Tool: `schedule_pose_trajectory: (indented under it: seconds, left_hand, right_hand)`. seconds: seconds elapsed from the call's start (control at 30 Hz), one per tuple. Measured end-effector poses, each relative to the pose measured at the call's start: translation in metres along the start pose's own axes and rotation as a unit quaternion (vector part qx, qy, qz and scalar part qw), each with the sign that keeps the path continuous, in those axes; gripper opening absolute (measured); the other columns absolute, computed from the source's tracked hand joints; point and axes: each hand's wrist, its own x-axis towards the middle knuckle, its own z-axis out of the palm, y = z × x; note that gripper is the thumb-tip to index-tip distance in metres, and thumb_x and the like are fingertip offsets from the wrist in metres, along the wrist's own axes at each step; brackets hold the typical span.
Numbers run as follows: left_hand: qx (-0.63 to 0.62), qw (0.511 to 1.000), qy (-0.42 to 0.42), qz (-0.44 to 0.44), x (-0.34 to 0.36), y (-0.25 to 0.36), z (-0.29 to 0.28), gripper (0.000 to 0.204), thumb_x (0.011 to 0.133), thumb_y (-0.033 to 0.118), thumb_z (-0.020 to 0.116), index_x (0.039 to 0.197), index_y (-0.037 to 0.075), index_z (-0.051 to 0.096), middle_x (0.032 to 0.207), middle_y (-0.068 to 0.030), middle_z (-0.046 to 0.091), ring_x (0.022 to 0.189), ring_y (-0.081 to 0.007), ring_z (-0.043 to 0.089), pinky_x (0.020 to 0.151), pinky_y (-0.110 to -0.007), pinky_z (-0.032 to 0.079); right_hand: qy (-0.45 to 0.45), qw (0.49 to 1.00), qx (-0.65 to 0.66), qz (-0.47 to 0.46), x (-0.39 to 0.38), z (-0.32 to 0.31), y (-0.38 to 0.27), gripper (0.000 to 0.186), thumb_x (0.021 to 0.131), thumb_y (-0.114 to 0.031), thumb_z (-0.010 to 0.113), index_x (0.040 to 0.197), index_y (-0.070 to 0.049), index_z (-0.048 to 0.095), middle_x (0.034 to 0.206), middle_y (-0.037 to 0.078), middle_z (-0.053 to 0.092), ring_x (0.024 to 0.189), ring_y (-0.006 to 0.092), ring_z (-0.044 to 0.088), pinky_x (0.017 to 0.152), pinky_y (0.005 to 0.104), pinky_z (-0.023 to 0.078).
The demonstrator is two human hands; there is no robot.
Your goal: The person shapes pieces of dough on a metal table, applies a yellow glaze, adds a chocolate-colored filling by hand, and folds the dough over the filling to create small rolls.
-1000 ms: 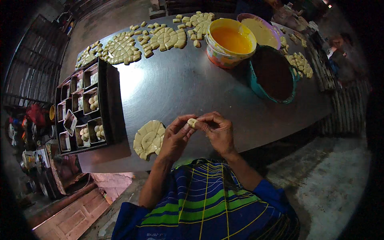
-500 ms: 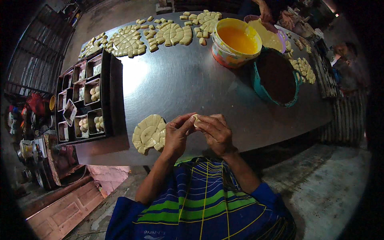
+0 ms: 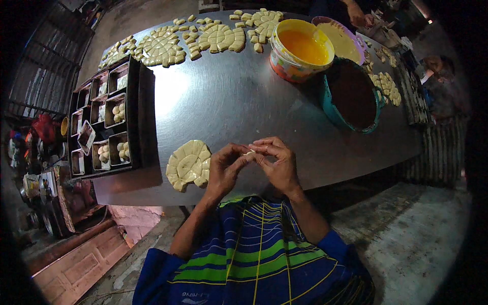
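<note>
Between my fingertips, over the near edge of the metal table, is a small pale piece of dough. My left hand pinches it from one side, and my right hand pinches it from the other; the fingers hide most of it. Just left of my left hand lies a flat round of dough scored into segments, with a notch at its lower edge. Farther left stands a dark rack of square tins; some tins hold small dough balls, and one loose tin lies tilted on top.
Several scored dough rounds and loose pieces line the far edge. At the far right stand a bucket of orange-yellow liquid, a teal basin of dark filling and a purple-rimmed basin. Another person's hand is beyond them.
My right hand's fingers have shifted over the dough piece, turning and pressing it, and less of it shows. The other person's hand has moved rightward from the purple-rimmed basin.
</note>
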Motion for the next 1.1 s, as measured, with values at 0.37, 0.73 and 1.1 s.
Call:
schedule_pose_trajectory:
  seconds: [0.37, 0.73, 1.1]
  left_hand:
    - [-0.039, 0.999, 0.028, 0.014, -0.004, -0.018, 0.005, 0.04, 0.093, -0.001, 0.061, 0.128, 0.006, 0.043, 0.099, -0.0093, 0.066, 0.104, -0.0178, 0.062, 0.091, -0.035, 0.051]
    - [-0.075, 0.994, 0.01, 0.073, -0.023, -0.022, -0.03, 0.048, 0.086, -0.006, 0.064, 0.13, 0.005, 0.049, 0.111, -0.007, 0.066, 0.11, -0.0178, 0.061, 0.099, -0.032, 0.046]
    - [0.337, 0.909, 0.243, 0.031, -0.118, -0.055, -0.174, 0.016, 0.088, 0.0, 0.065, 0.103, 0.003, 0.066, 0.091, -0.0083, 0.065, 0.096, -0.0196, 0.064, 0.08, -0.031, 0.053]
  right_hand:
    - [-0.108, 0.971, 0.103, 0.188, -0.006, 0.0, 0.031, 0.022, 0.081, -0.005, 0.077, 0.102, -0.001, 0.073, 0.103, 0.01, 0.071, 0.092, 0.0158, 0.069, 0.08, 0.0294, 0.056]
    - [-0.027, 0.986, -0.149, -0.076, -0.033, 0.014, 0.021, 0.028, 0.081, 0.0, 0.075, 0.108, -0.003, 0.07, 0.101, 0.009, 0.07, 0.091, 0.026, 0.069, 0.084, 0.0357, 0.054]
    - [-0.193, 0.922, -0.214, -0.26, -0.061, 0.113, 0.063, 0.034, 0.076, -0.005, 0.068, 0.109, -0.008, 0.069, 0.106, 0.008, 0.065, 0.096, 0.0287, 0.062, 0.089, 0.0405, 0.049]
